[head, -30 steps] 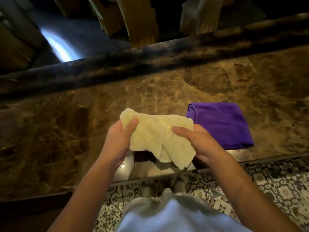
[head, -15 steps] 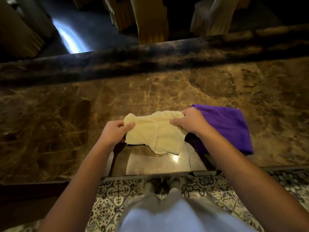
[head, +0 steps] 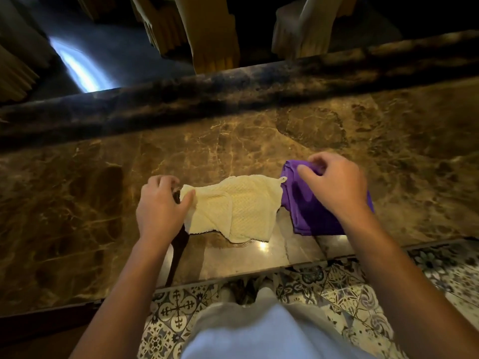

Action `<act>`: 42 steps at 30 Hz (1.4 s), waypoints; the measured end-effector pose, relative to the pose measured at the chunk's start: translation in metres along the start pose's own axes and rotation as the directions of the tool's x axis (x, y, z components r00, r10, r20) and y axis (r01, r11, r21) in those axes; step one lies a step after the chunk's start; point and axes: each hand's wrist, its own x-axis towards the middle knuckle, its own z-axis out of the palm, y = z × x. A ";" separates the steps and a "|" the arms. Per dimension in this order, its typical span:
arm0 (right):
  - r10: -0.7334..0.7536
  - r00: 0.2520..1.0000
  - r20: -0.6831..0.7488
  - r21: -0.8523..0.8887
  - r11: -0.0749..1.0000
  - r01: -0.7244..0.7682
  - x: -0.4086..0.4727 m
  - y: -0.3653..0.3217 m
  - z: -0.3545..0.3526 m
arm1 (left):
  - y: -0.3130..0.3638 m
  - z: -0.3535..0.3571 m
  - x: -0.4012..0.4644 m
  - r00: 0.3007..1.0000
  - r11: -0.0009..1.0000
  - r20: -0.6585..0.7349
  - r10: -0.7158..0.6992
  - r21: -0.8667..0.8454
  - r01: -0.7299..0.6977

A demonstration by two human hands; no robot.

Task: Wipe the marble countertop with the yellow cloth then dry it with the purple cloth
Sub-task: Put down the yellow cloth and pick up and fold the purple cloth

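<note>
The yellow cloth (head: 238,207) lies spread on the brown marble countertop (head: 77,203), near its front edge. My left hand (head: 160,206) rests on the cloth's left end, thumb pressing it down. Right beside it lies the folded purple cloth (head: 305,211), touching the yellow cloth's right edge. My right hand (head: 334,182) is over the purple cloth, its fingers pinching the cloth's far left corner; much of that cloth is hidden under the hand.
A raised dark marble ledge (head: 233,86) runs along the back of the counter. Wooden chair legs (head: 212,35) stand beyond it. Patterned floor tiles (head: 337,288) show below the counter's front edge, by my white-clothed legs.
The yellow cloth went from held up in both hands to lying flat on the counter. My right hand let go of it and moved right onto the purple cloth.
</note>
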 end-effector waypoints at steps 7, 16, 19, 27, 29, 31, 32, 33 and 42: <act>0.307 0.951 -0.034 -0.139 0.941 -0.309 0.004 0.095 -0.024 | 0.098 0.028 0.006 0.914 0.916 0.058 0.402 -0.005 -0.402; 0.314 0.949 -0.018 -0.129 0.941 -0.314 0.001 0.108 -0.010 | 0.192 0.080 0.018 0.832 0.818 0.278 0.480 0.200 -0.539; 0.317 0.948 0.015 -0.109 0.943 -0.314 0.007 0.104 -0.005 | 0.204 0.083 0.015 0.821 0.812 0.261 0.507 0.176 -0.557; 0.199 0.969 0.147 0.526 0.814 -0.247 0.010 0.106 -0.010 | 0.205 0.060 0.009 0.885 0.803 0.262 0.386 -0.567 -0.183; 0.154 0.969 0.195 0.795 0.554 -0.248 0.003 0.091 -0.020 | 0.197 0.044 0.008 0.872 0.623 0.346 0.346 -0.780 0.062; 0.098 0.967 0.236 0.902 0.348 -0.255 -0.002 0.074 -0.031 | 0.188 0.024 0.003 0.839 0.405 0.434 0.328 -0.867 0.291; 0.070 0.963 0.259 0.924 0.274 -0.268 -0.004 0.066 -0.034 | 0.184 0.015 -0.002 0.821 0.313 0.470 0.324 -0.872 0.376; 0.041 0.959 0.282 0.938 0.199 -0.284 -0.008 0.056 -0.037 | 0.179 0.006 -0.008 0.808 0.251 0.496 0.316 -0.866 0.433; -0.257 0.833 0.490 0.872 0.145 -0.468 -0.055 -0.032 -0.001 | 0.090 -0.039 -0.057 0.879 0.100 0.472 0.067 -0.880 0.465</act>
